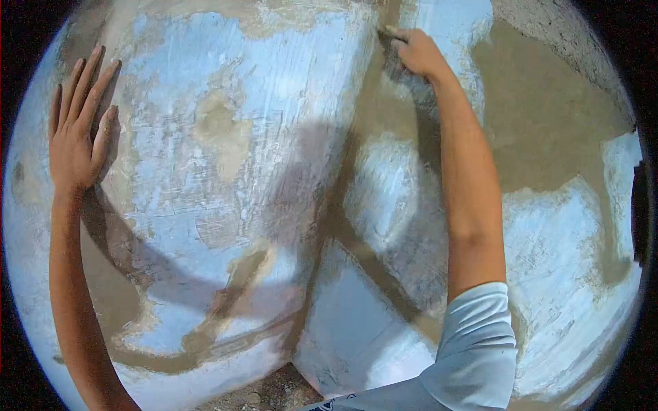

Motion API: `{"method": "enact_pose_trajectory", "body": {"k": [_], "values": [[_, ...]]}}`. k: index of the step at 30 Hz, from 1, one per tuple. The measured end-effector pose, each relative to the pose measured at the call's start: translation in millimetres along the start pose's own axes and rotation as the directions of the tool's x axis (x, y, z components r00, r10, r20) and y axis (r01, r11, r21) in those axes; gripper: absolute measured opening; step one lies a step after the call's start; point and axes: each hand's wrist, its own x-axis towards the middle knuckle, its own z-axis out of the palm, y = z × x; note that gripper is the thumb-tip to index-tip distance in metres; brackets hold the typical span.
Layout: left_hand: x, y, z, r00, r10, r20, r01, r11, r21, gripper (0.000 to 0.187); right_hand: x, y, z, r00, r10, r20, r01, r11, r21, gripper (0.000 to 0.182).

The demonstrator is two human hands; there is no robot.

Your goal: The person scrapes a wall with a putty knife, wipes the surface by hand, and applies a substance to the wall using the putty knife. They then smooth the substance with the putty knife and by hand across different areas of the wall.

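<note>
My left hand lies flat against the patchy blue-white wall at the left, its fingers spread and holding nothing. At the top, my right hand reaches to the inner corner seam, where two wall faces meet. Its index finger is stretched out to the seam, and the tip looks coated with grey-brown paste. The other fingers are bent under the hand and partly hidden; I see no tool in it. Damp-looking grey-brown filler covers the seam and the surface beside it.
A broad grey-brown filler patch spreads over the right wall face. Smaller patches mark the left face. Rough, gravelly ground shows at the bottom of the corner. A dark-edged opening or object sits at the far right.
</note>
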Motion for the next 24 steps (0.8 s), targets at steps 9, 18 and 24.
{"method": "enact_pose_trajectory", "body": {"k": [9,18,24], "values": [[0,2,-5,1.0,0.02,-0.019,-0.021,0.999,-0.046,0.052,74,49,27,0.979,-0.141,-0.146,0.085,0.938,-0.337,0.044],[-1,1,0,1.0,-0.009,-0.009,0.009,1.0,0.002,0.052,44,18,-10,0.999,-0.014,-0.032,0.012,0.998,-0.063,0.041],[-1,1,2,1.0,0.007,-0.009,-0.007,1.0,0.015,0.052,88,82,36,0.958,-0.192,-0.215,0.118,0.942,-0.315,0.04]]}}
